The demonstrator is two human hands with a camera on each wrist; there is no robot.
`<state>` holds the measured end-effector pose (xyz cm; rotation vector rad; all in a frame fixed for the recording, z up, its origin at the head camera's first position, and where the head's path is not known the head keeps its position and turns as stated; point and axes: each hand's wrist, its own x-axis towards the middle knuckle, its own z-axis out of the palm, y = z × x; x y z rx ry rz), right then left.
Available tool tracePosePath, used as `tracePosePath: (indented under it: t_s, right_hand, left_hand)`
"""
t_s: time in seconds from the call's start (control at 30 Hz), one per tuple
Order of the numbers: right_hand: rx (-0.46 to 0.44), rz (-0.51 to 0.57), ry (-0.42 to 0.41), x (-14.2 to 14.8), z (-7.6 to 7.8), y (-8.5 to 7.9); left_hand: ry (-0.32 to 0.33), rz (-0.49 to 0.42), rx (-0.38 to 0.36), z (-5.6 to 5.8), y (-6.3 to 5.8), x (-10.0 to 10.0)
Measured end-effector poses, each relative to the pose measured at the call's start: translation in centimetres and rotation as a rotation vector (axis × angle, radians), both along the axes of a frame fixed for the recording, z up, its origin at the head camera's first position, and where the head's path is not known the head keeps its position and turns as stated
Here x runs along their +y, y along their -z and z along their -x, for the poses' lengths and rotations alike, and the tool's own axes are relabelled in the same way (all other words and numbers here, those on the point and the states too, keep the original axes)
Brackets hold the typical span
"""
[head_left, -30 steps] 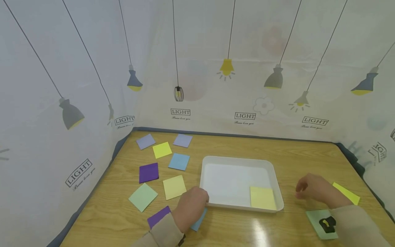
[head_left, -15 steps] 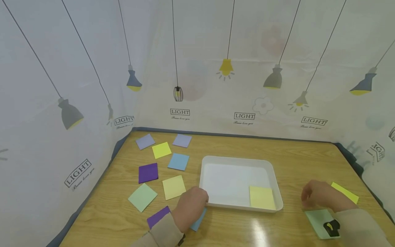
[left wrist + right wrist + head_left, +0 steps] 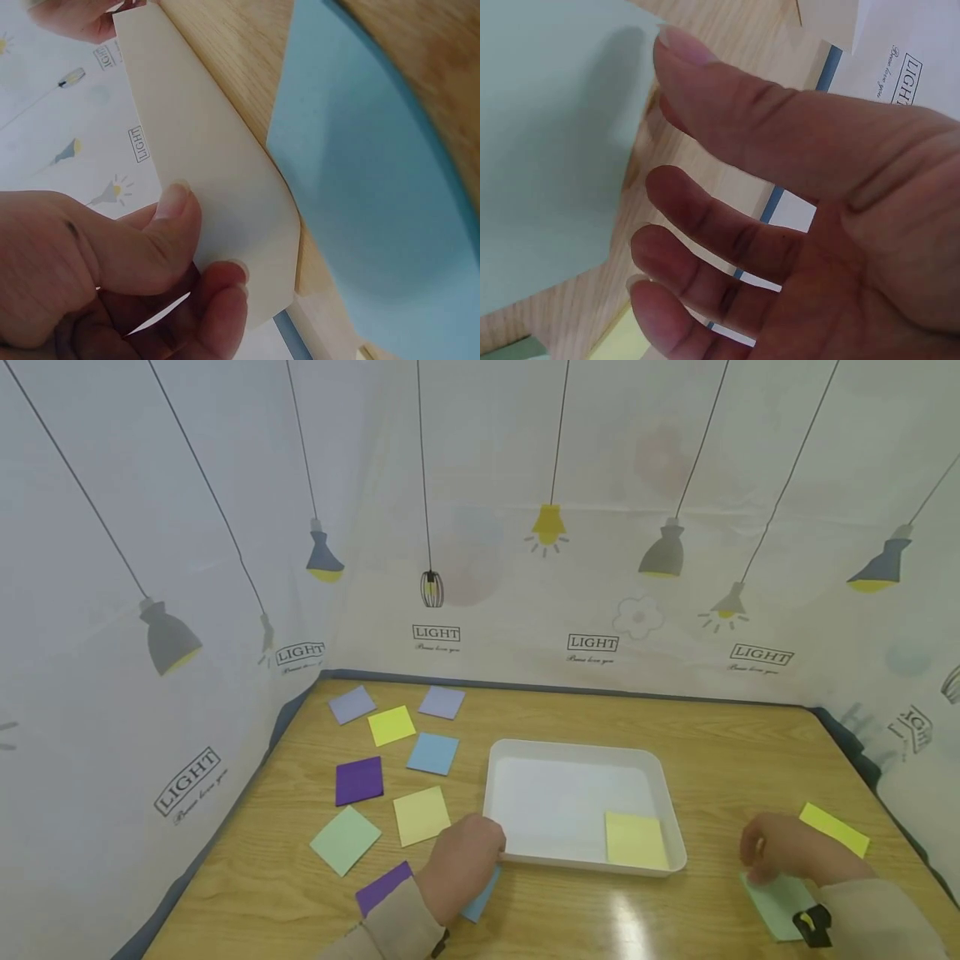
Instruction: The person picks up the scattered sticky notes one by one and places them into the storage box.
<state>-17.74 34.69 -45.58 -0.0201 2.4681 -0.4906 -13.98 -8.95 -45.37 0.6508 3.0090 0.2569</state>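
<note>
My left hand grips the near left corner of a shallow white tray. In the left wrist view, thumb and fingers pinch the tray's rim. A blue sticky-note pad lies beside it, partly under that hand in the head view. A pale yellow pad sits in the tray's near right corner. At the right, my right hand hovers over a light green sticky-note pad. Its fingers are loosely bent with nothing between them, and the thumb tip is right at the pad's edge.
Several more pads lie left of the tray, among them a purple pad, a light green pad and a pale yellow pad. A bright yellow pad lies beyond my right wrist. Printed sheeting walls the table.
My right hand has moved right and toward me, from beside the tray to over the light green pad. My left hand stays on the tray's corner.
</note>
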Motion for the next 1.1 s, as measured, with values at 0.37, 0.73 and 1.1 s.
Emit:
tracePosePath:
  t_s: [0.37, 0.73, 1.1]
  right_hand:
    - [0.050, 0.051, 0.016, 0.5, -0.4, 1.1]
    - [0.062, 0.045, 0.016, 0.6, -0.6, 1.5]
    - [0.076, 0.041, 0.031, 1.0, -0.6, 2.1]
  left_hand:
    - [-0.001, 0.007, 0.002, 0.0, 0.0, 0.0]
    - [0.000, 0.000, -0.005, 0.0, -0.2, 0.0]
    - [0.010, -0.010, 0.005, 0.0, 0.1, -0.1]
